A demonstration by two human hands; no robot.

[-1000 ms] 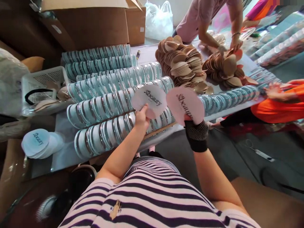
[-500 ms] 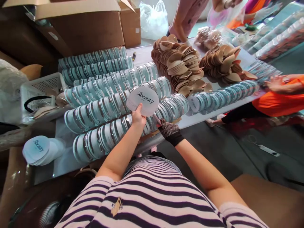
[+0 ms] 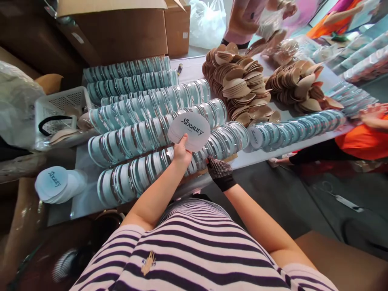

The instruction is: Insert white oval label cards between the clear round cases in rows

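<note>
My left hand (image 3: 181, 152) grips a small fanned stack of white rounded cards (image 3: 190, 130), thumb on top, with "beauty" printed on the uppermost one. It hovers over rows of clear round plastic cases (image 3: 133, 139) standing on edge, packed side by side. In a black dotted fingerless-looking glove, my right hand (image 3: 218, 169) is at the near side of the front row (image 3: 218, 141), its fingers pressed together. What its fingertips hold, if anything, is hidden. Another pile of the printed cards (image 3: 56, 184) lies at the table's left end.
Piles of brown cupped pieces (image 3: 239, 81) sit farther back. Another case row (image 3: 297, 128) extends right. A white basket (image 3: 62, 107) is at left, with cardboard boxes (image 3: 112, 38) behind. A co-worker in orange (image 3: 360, 141) is at right; another in pink (image 3: 242, 22) stands behind.
The view has shifted, so the table appears farther right. My right fingertips have moved in against the front row, and the pale edge seen by them is no longer visible. The left hand keeps its cards.
</note>
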